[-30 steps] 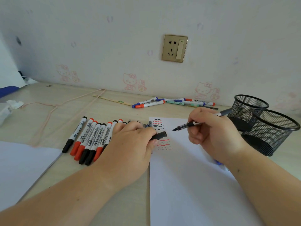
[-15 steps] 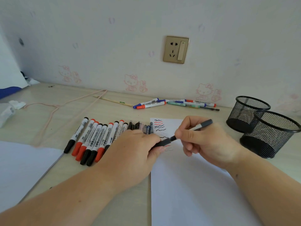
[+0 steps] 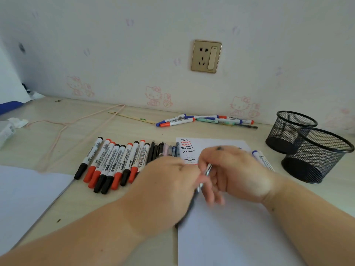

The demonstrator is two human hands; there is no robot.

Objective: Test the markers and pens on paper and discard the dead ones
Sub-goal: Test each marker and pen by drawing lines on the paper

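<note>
Head view shows two black mesh cups (image 3: 315, 154) standing at the right edge of the bench (image 3: 63, 143), touching each other; I can see nothing inside them, only their dark bottoms through the mesh. Both hands meet over the upper part of the white paper (image 3: 230, 237), which lies at the near edge of the bench and has black and red wavy test lines (image 3: 187, 148) in its far left corner. The left hand (image 3: 169, 187) lies palm down with fingers curled, and the right hand (image 3: 232, 173) is bent with fingers curled around a thin pen (image 3: 207, 169); the pen is blurred, and both hands seem to grasp it between them. A row of black and red whiteboard markers (image 3: 113, 162) lies left of the paper, just beside the left hand. Some more markers (image 3: 203, 120) lie at the far edge, near the wall.
</note>
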